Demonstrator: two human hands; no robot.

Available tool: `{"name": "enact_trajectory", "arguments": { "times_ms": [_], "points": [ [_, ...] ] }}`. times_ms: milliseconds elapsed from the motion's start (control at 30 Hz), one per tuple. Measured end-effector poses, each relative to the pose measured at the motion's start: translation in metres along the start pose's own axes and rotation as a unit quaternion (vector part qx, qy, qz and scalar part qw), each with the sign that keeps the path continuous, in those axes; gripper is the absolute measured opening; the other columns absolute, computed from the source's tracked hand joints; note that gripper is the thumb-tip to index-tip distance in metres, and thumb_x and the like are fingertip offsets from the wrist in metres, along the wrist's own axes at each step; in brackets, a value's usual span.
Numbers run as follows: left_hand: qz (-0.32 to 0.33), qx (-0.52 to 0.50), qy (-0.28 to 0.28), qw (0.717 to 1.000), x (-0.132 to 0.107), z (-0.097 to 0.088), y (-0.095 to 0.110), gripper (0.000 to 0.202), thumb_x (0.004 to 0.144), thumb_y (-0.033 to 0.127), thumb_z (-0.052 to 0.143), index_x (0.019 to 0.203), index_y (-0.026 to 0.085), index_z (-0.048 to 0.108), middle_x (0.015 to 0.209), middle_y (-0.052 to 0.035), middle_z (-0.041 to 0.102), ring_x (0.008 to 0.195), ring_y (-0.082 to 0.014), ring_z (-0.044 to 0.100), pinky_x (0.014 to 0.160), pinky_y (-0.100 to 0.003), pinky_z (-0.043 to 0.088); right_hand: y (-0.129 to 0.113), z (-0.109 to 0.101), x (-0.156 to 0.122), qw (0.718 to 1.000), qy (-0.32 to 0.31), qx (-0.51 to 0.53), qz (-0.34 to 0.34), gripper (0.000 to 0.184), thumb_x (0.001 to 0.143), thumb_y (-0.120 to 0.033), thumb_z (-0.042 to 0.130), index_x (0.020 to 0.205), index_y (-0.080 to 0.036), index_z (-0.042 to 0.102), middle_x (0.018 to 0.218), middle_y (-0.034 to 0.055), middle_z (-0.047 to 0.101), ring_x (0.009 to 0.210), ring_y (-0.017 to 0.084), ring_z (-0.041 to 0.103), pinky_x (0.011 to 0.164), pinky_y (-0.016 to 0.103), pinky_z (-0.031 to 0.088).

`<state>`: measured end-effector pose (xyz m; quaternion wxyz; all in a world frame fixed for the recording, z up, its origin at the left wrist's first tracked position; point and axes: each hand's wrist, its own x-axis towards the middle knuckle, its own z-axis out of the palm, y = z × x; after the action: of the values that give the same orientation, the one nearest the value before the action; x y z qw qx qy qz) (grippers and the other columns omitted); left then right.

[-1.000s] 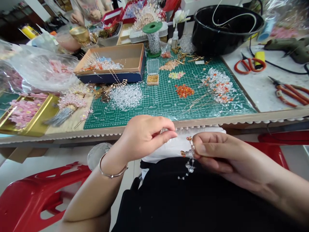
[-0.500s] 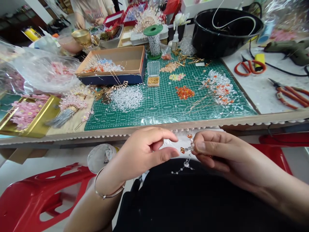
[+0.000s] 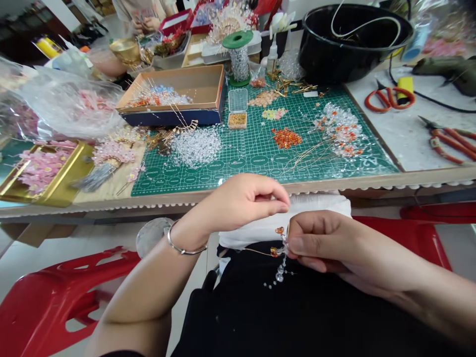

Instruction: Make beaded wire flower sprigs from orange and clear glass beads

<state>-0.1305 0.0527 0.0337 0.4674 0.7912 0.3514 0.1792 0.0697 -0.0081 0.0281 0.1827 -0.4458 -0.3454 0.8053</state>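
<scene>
My right hand [image 3: 323,245] pinches a beaded wire sprig [image 3: 281,255] between thumb and fingers, over my black-clothed lap. Orange beads and clear beads show on it, a strand of clear beads hangs below, and a thin gold wire [image 3: 256,251] sticks out to the left. Above and left of the sprig is my left hand [image 3: 253,201], with a bracelet [image 3: 186,250] at the wrist. Its thumb and fingertips are brought together; whatever may lie between them is too small to see.
On the green cutting mat [image 3: 253,173] lie clear beads [image 3: 197,146], orange beads [image 3: 286,138] and finished-looking beaded sprigs [image 3: 340,131]. Pliers [image 3: 449,141], a black basin [image 3: 353,54] and an open box [image 3: 204,91] stand around. A red stool [image 3: 37,297] is at left. Another person's hands [image 3: 147,24] show behind.
My left hand has risen and moved right, its fingers closing from a wide gap. My right hand has lowered slightly with the sprig, which has turned, showing a gold wire pointing left.
</scene>
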Motion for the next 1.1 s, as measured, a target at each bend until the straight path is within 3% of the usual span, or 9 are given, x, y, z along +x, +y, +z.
{"name": "enact_trajectory", "arguments": {
  "times_ms": [67, 167, 267, 367, 600, 800, 967, 1100],
  "points": [
    [0.088, 0.1, 0.01, 0.991, 0.006, 0.002, 0.012, 0.013, 0.093, 0.017, 0.06, 0.088, 0.019, 0.071, 0.084, 0.001, 0.074, 0.077, -0.0121, 0.065, 0.069, -0.025, 0.044, 0.0, 0.0, 0.003, 1.0, 0.007, 0.0, 0.009, 0.042, 0.069, -0.054, 0.084, 0.065, -0.017, 0.065, 0.05, -0.0031, 0.049, 0.05, 0.009, 0.035, 0.048, 0.024, 0.019],
    [0.19, 0.231, 0.049, 0.953, 0.003, 0.004, 0.024, 0.017, 0.097, 0.019, 0.054, 0.092, 0.019, 0.07, 0.083, 0.0004, 0.074, 0.074, -0.0132, 0.064, 0.065, -0.028, 0.041, 0.003, -0.007, 0.005, 0.999, 0.004, 0.039, 0.008, 0.041, 0.071, -0.049, 0.084, 0.062, -0.017, 0.061, 0.052, -0.004, 0.048, 0.046, 0.005, 0.028, 0.044, 0.024, 0.012],
    [0.216, 0.226, 0.092, 0.945, -0.007, 0.004, 0.025, 0.016, 0.099, 0.02, 0.053, 0.095, 0.018, 0.068, 0.083, 0.0018, 0.075, 0.069, -0.0115, 0.064, 0.066, -0.027, 0.043, 0.006, -0.015, 0.005, 0.996, 0.002, 0.088, 0.005, 0.035, 0.076, -0.042, 0.081, 0.063, -0.016, 0.061, 0.053, -0.0044, 0.049, 0.041, 0.002, 0.021, 0.042, 0.023, 0.009],
    [0.188, 0.179, 0.061, 0.964, -0.017, -0.001, 0.024, 0.012, 0.098, 0.019, 0.056, 0.093, 0.018, 0.067, 0.082, 0.0035, 0.076, 0.066, -0.0085, 0.064, 0.067, -0.023, 0.045, 0.006, -0.018, 0.006, 0.993, 0.005, 0.118, 0.008, 0.025, 0.077, -0.036, 0.08, 0.071, -0.015, 0.069, 0.053, -0.0045, 0.051, 0.039, 0.001, 0.021, 0.042, 0.022, 0.009],
    [0.124, 0.154, -0.005, 0.98, -0.03, -0.009, 0.027, 0.016, 0.098, 0.02, 0.057, 0.101, 0.018, 0.072, 0.082, 0.0032, 0.077, 0.072, -0.0092, 0.068, 0.07, -0.022, 0.046, 0.002, -0.012, 0.011, 0.991, 0.009, 0.133, 0.01, 0.031, 0.074, -0.037, 0.084, 0.063, -0.014, 0.066, 0.051, -0.0046, 0.051, 0.039, 0.0, 0.021, 0.041, 0.021, 0.008],
    [0.073, 0.015, -0.054, 0.996, -0.03, -0.012, 0.019, 0.014, 0.095, 0.015, 0.061, 0.097, 0.019, 0.075, 0.085, 0.0008, 0.078, 0.072, -0.0097, 0.069, 0.07, -0.02, 0.049, 0.002, -0.012, 0.007, 0.99, 0.009, 0.138, 0.008, 0.033, 0.071, -0.04, 0.086, 0.064, -0.015, 0.066, 0.049, -0.0048, 0.05, 0.039, 0.001, 0.021, 0.041, 0.021, 0.008],
    [0.05, -0.069, -0.054, 0.995, -0.032, -0.014, 0.008, 0.014, 0.095, 0.019, 0.063, 0.096, 0.018, 0.076, 0.081, 0.0, 0.077, 0.068, -0.0093, 0.067, 0.063, -0.018, 0.049, 0.003, -0.013, 0.006, 0.99, 0.011, 0.138, 0.014, 0.032, 0.072, -0.041, 0.086, 0.067, -0.015, 0.067, 0.049, -0.005, 0.049, 0.04, 0.001, 0.02, 0.041, 0.022, 0.008],
    [0.003, 0.031, 0.018, 0.999, -0.036, -0.017, 0.005, 0.016, 0.096, 0.023, 0.06, 0.096, 0.021, 0.076, 0.085, 0.0013, 0.077, 0.074, -0.0106, 0.069, 0.066, -0.019, 0.05, 0.001, -0.011, 0.009, 0.991, 0.027, 0.13, -0.009, 0.033, 0.073, -0.04, 0.084, 0.066, -0.015, 0.064, 0.049, -0.0052, 0.049, 0.039, 0.001, 0.021, 0.042, 0.022, 0.009]
  ]
}}
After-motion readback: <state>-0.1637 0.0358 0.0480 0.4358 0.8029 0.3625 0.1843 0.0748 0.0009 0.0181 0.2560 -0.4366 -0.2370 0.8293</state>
